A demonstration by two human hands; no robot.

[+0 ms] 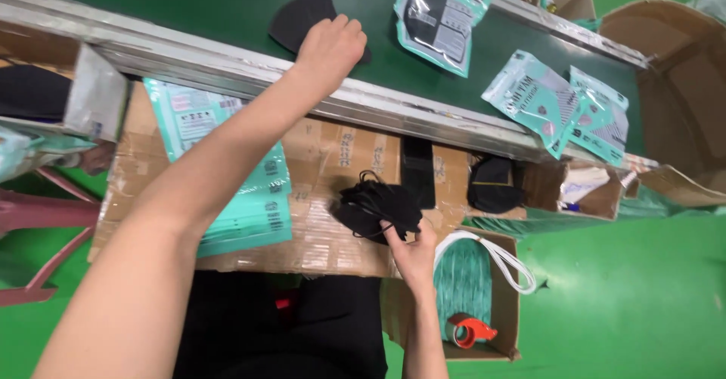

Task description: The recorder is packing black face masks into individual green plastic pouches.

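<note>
Reaching over metal rail, our left hand presses fingers onto single black mask on green conveyor belt. Further right, our right hand pinches edge of black mask stack on cardboard worktop. Teal pouches lie right on belt.

bare forearms, no sleeves, no gloves, no watch or rings on left hand or right hand. black clothing over lap.
</note>
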